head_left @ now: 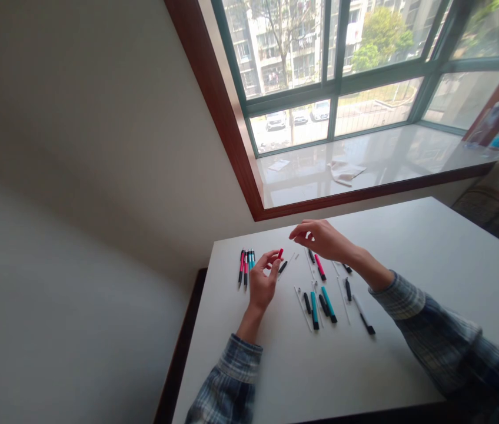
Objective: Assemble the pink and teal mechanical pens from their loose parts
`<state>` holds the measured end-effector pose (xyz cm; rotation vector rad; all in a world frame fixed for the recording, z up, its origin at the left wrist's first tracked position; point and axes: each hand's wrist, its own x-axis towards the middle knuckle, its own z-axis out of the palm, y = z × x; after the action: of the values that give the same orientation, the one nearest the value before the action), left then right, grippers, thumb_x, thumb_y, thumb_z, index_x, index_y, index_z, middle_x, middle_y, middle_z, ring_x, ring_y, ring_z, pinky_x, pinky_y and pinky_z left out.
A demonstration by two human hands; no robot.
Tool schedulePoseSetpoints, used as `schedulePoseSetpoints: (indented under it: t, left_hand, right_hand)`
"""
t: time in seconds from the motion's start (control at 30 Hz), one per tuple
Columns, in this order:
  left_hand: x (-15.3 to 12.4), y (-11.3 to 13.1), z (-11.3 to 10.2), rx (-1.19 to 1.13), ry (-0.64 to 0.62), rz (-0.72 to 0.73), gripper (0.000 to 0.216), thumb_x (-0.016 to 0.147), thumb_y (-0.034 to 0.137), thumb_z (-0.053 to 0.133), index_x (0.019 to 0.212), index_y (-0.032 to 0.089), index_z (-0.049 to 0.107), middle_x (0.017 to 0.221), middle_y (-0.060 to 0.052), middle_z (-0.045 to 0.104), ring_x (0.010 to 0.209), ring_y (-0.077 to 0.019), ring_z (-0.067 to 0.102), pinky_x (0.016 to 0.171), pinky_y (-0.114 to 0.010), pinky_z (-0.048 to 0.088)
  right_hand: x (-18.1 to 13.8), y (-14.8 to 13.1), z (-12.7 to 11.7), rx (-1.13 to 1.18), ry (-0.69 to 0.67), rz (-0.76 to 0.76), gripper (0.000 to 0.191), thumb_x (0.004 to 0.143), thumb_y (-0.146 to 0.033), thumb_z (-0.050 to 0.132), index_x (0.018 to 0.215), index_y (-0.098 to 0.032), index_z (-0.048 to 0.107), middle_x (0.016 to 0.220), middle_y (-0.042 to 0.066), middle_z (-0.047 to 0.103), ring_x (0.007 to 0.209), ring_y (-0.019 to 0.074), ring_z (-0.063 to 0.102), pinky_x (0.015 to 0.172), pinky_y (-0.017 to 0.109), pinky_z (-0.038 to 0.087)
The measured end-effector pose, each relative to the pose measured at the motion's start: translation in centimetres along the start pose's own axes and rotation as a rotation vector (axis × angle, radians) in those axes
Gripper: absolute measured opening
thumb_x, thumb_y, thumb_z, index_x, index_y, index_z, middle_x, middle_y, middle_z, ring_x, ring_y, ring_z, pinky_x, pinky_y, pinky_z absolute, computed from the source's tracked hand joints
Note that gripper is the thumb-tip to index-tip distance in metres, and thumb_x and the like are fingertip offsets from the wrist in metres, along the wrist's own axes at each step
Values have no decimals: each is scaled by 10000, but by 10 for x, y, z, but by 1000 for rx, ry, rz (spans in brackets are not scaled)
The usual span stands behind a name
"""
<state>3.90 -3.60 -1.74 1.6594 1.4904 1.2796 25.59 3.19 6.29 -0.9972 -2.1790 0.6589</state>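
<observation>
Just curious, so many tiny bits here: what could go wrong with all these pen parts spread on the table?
The small red piece is only pinched by the left hand at its fingertips, so it might slip. The right hand hovers low over the table; its sleeve could sweep the thin refills or teal barrels about.

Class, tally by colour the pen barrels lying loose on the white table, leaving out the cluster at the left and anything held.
Pink plastic pen barrel: 1
Teal plastic pen barrels: 2
White plastic pen barrel, black-tipped: 1
Total: 4
Not counted: red pen piece in left hand
</observation>
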Motion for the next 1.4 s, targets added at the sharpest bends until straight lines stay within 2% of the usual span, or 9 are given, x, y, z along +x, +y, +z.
schedulePoseSetpoints:
  t: [0.17,0.83,0.97,1.07,1.23,1.33,1.4]
  left_hand:
    - [-1,5,3,-43,-28,35,247,973,373,623,1142,221,720,1119,-78,779,1029,-222,742,864,-334,533]
    - [-4,8,7,-100,-106,17,287,977,422,612,1153,211,698,1126,-94,772,1034,-232,748,865,-354,574]
    - [-4,2,8,-190,-106,-15,247,968,383,621,1122,195,669,1088,-107,771,1032,-230,741,858,-355,579]
    - [-3,0,9,-225,-87,-53,184,955,328,607,1079,192,615,1024,-104,768,993,-222,731,813,-336,581]
    - [-4,3,8,-92,-24,-94,83,931,217,465,979,211,532,852,-16,673,748,-137,649,723,-261,531]
    - [-5,5,5,105,-9,-119,145,934,212,421,951,226,564,685,35,559,592,-129,547,596,-243,440]
    - [-5,6,3,260,-24,-120,142,926,233,471,951,234,610,617,51,510,563,-139,534,584,-249,404]
  right_hand:
    - [-2,-10,6,90,-55,-42,176,940,-174,628,1043,-207,767,974,40,785,829,153,715,737,267,561]
    - [-3,-11,14,72,-121,-49,143,925,-200,670,1037,-209,758,969,45,794,877,181,739,771,282,557]
    - [-3,-7,14,44,-110,-57,179,913,-168,671,1063,-215,755,998,42,791,892,177,727,784,280,550]
    - [-2,-1,15,-62,-104,-36,165,929,-157,647,1030,-214,764,975,43,786,878,178,718,784,279,532]
    - [-2,16,23,-365,-198,64,134,938,-165,655,939,-201,784,960,71,775,882,201,708,778,276,498]
    - [-4,25,31,-448,-267,121,139,939,-171,659,941,-206,794,981,84,775,907,210,710,767,264,494]
    - [-6,29,36,-466,-285,133,144,938,-173,659,963,-211,795,1006,86,775,923,212,713,767,256,496]
